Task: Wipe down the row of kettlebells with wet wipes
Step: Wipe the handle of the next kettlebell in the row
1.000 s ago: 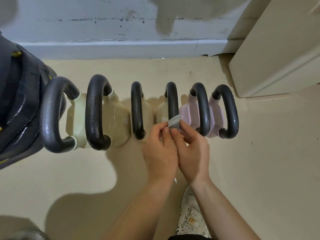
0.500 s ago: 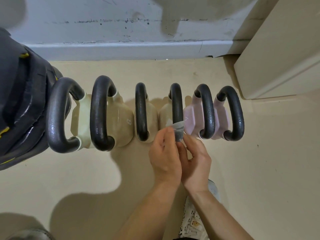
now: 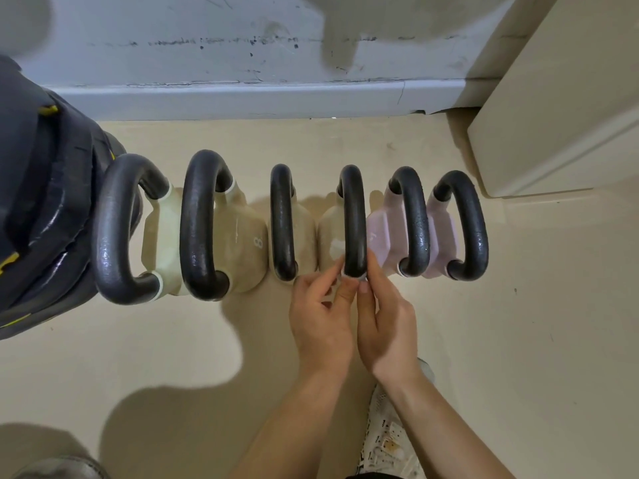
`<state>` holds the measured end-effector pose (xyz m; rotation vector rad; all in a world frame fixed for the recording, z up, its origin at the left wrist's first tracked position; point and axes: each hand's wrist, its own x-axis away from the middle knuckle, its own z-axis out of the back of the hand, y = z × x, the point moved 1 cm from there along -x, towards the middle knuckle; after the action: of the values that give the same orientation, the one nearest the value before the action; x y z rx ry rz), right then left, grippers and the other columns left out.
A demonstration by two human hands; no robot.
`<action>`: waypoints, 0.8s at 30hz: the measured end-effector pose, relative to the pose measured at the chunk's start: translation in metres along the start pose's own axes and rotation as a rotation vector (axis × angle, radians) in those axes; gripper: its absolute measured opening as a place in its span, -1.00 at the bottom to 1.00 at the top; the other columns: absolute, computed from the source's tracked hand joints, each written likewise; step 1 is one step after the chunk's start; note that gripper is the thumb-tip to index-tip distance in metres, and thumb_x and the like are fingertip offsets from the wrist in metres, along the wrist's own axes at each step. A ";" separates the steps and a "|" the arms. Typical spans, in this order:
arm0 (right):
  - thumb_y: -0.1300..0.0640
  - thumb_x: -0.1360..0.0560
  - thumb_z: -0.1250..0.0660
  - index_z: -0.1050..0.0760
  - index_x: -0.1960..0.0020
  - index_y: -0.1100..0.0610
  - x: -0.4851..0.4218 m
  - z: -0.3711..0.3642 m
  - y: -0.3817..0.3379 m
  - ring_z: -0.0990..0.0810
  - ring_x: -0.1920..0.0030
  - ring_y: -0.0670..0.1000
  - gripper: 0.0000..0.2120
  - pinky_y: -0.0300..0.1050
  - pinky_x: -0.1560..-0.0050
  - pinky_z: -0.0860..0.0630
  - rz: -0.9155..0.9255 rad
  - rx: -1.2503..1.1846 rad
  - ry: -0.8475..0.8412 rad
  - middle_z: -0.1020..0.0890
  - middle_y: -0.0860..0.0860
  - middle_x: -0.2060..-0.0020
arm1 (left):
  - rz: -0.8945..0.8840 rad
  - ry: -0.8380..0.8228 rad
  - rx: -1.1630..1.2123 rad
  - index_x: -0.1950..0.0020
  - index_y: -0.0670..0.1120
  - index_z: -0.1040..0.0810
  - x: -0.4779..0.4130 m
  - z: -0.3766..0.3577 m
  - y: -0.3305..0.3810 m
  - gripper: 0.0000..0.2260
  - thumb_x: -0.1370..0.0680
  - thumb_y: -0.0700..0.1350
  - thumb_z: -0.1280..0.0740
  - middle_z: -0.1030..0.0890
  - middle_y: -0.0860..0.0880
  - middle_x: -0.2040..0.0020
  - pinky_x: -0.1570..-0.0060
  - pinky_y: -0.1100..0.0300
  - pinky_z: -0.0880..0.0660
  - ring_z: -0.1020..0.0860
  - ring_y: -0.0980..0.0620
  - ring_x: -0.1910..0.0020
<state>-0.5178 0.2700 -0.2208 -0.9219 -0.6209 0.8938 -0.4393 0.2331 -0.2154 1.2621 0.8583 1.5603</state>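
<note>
White "8" marked one kettlebell (image 3: 247,247); left hand (image 3: 321,319) and right hand (image 3: 387,326) pinched a barely visible wipe (image 3: 361,277) round the fourth handle (image 3: 354,219), near end.

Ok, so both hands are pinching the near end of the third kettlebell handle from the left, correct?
Not the third. The head view shows the left hand and right hand pinching the near end of the fourth handle from the left, right next to a pink kettlebell.

Four cream kettlebells (image 3: 242,250) and two pale pink kettlebells (image 3: 380,243) carry black handles (image 3: 354,219); beige floor (image 3: 518,340), grey-blue scuffed wall (image 3: 242,46).
</note>
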 end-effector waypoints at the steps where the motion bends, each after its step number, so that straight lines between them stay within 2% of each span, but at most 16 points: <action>1: 0.08 -0.70 -0.14 -0.40 -0.50 -0.11 0.004 -0.001 0.006 -0.60 -0.26 -0.13 -0.61 -0.10 -0.26 -0.56 0.026 0.027 0.000 -0.66 -0.14 -0.22 | 0.003 -0.002 -0.017 -0.21 0.12 -0.65 0.000 0.001 -0.002 -0.74 -0.54 -0.08 -0.44 -0.55 0.03 0.03 -0.01 0.34 -0.52 -0.59 0.17 0.09; 2: 0.08 -0.69 -0.15 -0.42 -0.51 -0.02 0.006 -0.001 0.011 -0.58 -0.28 -0.09 -0.60 -0.02 -0.27 -0.55 0.041 0.048 0.007 -0.64 -0.10 -0.25 | 0.010 -0.001 -0.028 -0.22 0.12 -0.64 -0.001 0.002 -0.004 -0.73 -0.54 -0.12 -0.44 -0.55 0.01 0.06 0.02 0.40 -0.49 -0.57 0.19 0.12; 4: 0.11 -0.68 -0.19 -0.46 -0.49 0.01 0.006 -0.001 0.014 -0.60 -0.24 -0.08 -0.62 0.01 -0.25 -0.56 0.019 0.036 0.047 -0.66 -0.07 -0.20 | 0.030 -0.012 -0.042 -0.20 0.10 -0.65 -0.006 0.004 -0.005 -0.74 -0.54 -0.12 -0.44 -0.60 0.03 0.09 0.06 0.43 -0.46 -0.58 0.22 0.14; 7: 0.18 -0.68 -0.25 -0.52 -0.38 -0.14 -0.001 0.000 0.002 -0.61 -0.26 -0.16 -0.65 -0.06 -0.31 -0.55 -0.057 -0.075 0.085 -0.67 -0.15 -0.20 | 0.071 -0.091 -0.022 -0.21 0.09 -0.65 -0.010 0.007 -0.001 -0.76 -0.55 -0.10 -0.43 -0.70 0.08 0.04 -0.03 0.39 -0.51 -0.64 0.23 0.05; 8: 0.20 -0.68 -0.25 -0.52 -0.37 -0.13 -0.003 0.000 -0.003 -0.60 -0.28 -0.18 -0.65 -0.08 -0.33 -0.54 -0.099 -0.121 0.093 -0.67 -0.16 -0.21 | 0.075 -0.101 -0.022 -0.22 0.07 -0.64 -0.010 0.008 0.001 -0.75 -0.56 -0.13 -0.42 -0.71 0.09 0.02 -0.06 0.33 -0.53 -0.65 0.21 0.03; 11: 0.30 -0.66 -0.25 -0.54 -0.39 0.10 -0.009 0.002 -0.011 -0.63 -0.27 -0.16 -0.66 -0.05 -0.34 -0.55 -0.205 -0.291 0.105 -0.70 -0.08 -0.19 | 0.050 -0.093 -0.057 -0.25 0.00 -0.65 -0.006 0.009 0.009 -0.74 -0.57 -0.16 -0.39 -0.71 0.08 0.00 -0.10 0.16 -0.58 -0.66 0.14 0.03; 13: 0.37 -0.64 -0.24 -0.53 -0.38 0.17 -0.012 0.007 -0.019 -0.64 -0.26 -0.12 -0.65 -0.09 -0.34 -0.55 -0.207 -0.399 0.105 -0.72 -0.04 -0.16 | -0.003 -0.062 -0.080 -0.25 -0.02 -0.65 -0.006 0.008 0.016 -0.75 -0.58 -0.16 -0.38 -0.69 0.08 0.00 -0.09 0.21 -0.57 -0.64 0.19 0.03; 15: 0.44 -0.63 -0.20 -0.47 -0.42 0.25 -0.016 0.012 -0.028 -0.66 -0.23 -0.11 -0.61 -0.19 -0.29 -0.56 -0.216 -0.507 0.075 -0.72 0.00 -0.14 | -0.064 -0.027 -0.109 -0.25 -0.03 -0.63 -0.009 0.008 0.027 -0.75 -0.58 -0.17 -0.38 -0.63 0.12 0.01 -0.07 0.34 -0.52 -0.61 0.29 0.06; 17: 0.51 -0.61 -0.18 -0.41 -0.43 0.23 -0.020 0.016 -0.033 -0.69 -0.16 -0.15 -0.56 -0.32 -0.14 -0.58 -0.213 -0.566 0.023 -0.72 0.00 -0.12 | -0.089 -0.042 -0.134 -0.26 -0.05 -0.63 -0.017 0.005 0.037 -0.76 -0.60 -0.18 -0.35 -0.57 0.15 0.03 0.00 0.51 -0.44 -0.56 0.39 0.11; 19: 0.55 -0.57 -0.22 -0.42 -0.40 0.11 -0.024 0.019 -0.034 -0.70 -0.15 -0.12 -0.48 -0.31 -0.10 -0.58 -0.193 -0.562 -0.018 -0.71 0.03 -0.14 | -0.081 -0.102 -0.152 -0.23 -0.03 -0.63 -0.024 0.002 0.045 -0.78 -0.65 -0.16 -0.26 -0.57 0.07 0.02 0.11 0.59 -0.39 -0.56 0.35 0.11; 21: 0.55 -0.53 -0.29 -0.46 -0.33 0.01 -0.028 0.023 -0.031 -0.70 -0.16 -0.09 -0.45 -0.23 -0.14 -0.60 -0.175 -0.519 -0.032 -0.70 0.01 -0.15 | -0.054 -0.134 -0.177 -0.13 -0.05 -0.64 -0.032 -0.002 0.053 -0.77 -0.69 -0.13 -0.18 -0.60 -0.02 0.03 0.22 0.57 -0.39 -0.58 0.19 0.12; 24: 0.49 -0.51 -0.38 -0.51 -0.33 0.07 -0.035 0.027 -0.031 -0.70 -0.14 -0.12 -0.51 -0.26 -0.13 -0.61 -0.210 -0.503 0.005 -0.71 0.00 -0.13 | 0.138 -0.149 -0.096 -0.01 -0.10 -0.60 -0.043 -0.012 0.059 -0.73 -0.70 -0.11 -0.12 -0.62 -0.02 0.13 0.32 0.51 -0.42 -0.57 0.13 0.18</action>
<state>-0.5451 0.2412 -0.1839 -1.2784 -0.9436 0.5520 -0.4620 0.1739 -0.1781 1.3722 0.6065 1.5731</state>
